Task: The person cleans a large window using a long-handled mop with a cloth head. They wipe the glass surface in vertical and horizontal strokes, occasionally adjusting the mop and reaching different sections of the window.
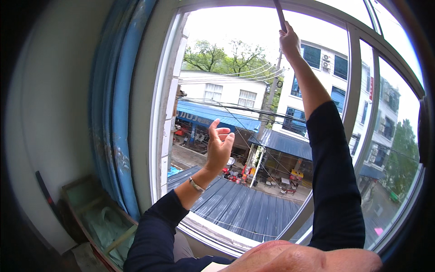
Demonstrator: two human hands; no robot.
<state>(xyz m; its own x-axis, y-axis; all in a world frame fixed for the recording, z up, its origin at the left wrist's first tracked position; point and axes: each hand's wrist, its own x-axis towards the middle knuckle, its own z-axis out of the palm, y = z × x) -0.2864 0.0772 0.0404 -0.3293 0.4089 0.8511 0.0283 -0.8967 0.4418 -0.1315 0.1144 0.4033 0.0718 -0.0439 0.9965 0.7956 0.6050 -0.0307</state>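
Note:
My right hand (290,40) is raised at the top of the view, closed round a dark, narrow handle or rod (280,13) that runs up past the picture's edge. Lower down, near the middle of the window opening, my left hand (219,148) is held up with its fingers apart and slightly curled. It holds nothing, and a bracelet (196,185) circles that wrist. Both hands appear against a large sliding window with a pale frame (355,81). What the rod's upper end touches is out of view.
A blue curtain (119,102) hangs left of the window. At lower left stands a glass-topped wooden case (98,234) with pale contents, near a dark stick-like thing (47,193). Outside lie a corrugated metal roof (244,207), overhead wires, buildings and a street. Glass panes stand at the right.

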